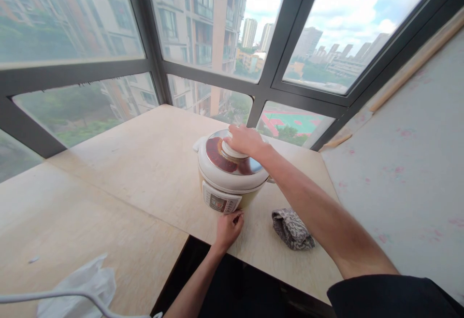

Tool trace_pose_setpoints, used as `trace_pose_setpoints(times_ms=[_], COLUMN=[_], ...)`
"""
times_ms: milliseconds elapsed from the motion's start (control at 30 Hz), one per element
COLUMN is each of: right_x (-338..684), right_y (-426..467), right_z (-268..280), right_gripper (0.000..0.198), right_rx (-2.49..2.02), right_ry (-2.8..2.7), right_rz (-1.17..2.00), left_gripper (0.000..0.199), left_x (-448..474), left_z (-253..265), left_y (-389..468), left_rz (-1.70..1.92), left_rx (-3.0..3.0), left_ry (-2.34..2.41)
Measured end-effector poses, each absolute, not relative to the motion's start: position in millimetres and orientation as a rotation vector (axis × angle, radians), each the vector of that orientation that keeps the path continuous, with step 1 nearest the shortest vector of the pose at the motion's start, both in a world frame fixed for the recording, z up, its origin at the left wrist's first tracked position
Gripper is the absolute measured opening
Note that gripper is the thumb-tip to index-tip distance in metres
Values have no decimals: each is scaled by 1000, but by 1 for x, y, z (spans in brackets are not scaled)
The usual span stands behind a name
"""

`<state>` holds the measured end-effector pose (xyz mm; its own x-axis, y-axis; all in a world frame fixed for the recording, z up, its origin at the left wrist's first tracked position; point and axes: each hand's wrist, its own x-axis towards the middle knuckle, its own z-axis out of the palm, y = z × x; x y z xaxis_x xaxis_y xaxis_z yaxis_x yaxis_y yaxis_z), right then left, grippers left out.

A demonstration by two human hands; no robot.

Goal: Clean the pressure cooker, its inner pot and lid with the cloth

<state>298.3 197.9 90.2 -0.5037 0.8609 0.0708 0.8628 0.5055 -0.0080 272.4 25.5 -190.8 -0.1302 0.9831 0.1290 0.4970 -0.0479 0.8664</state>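
A white electric pressure cooker (234, 180) with a shiny metal-topped lid stands upright on the wooden surface, its control panel (220, 199) facing me. My right hand (244, 140) reaches over the top, fingers wrapped round the white lid knob (232, 151). Low at the cooker's front, under the panel, is my left hand (230, 228), its fingers curled in against the base edge. Whatever those fingers hold, if anything, is hidden. To the right of the cooker, beneath my right forearm, lies a crumpled grey patterned cloth (293, 229).
A crumpled white plastic bag (81, 284) lies at the lower left, with a white cable (87, 295) across it. Dark-framed windows (213, 74) rise behind the wooden surface (134, 163). A flower-patterned wall (402, 163) closes off the right side.
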Motion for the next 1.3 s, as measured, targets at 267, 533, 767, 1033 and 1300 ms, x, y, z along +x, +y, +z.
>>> trace_pose_setpoints(times_ms=[267, 533, 767, 1033, 1300], right_x=[305, 313, 321, 324, 326], right_y=[201, 211, 220, 224, 235], right_z=[91, 89, 93, 93, 96], right_gripper=[51, 50, 47, 49, 51], right_rx=[-1419, -1190, -928, -841, -702], right_ry=[-2761, -2857, -2969, -2990, -2975], right_rz=[-103, -129, -75, -4, 259], left_gripper=[33, 32, 31, 32, 32], left_x=[272, 272, 272, 271, 271], left_z=[-189, -184, -186, -187, -187], left_y=[26, 25, 24, 25, 25], left_rz=[1069, 1047, 1087, 1085, 1091], left_rx=[1574, 1574, 1557, 1562, 1567], left_ry=[1671, 1679, 1661, 1650, 1655])
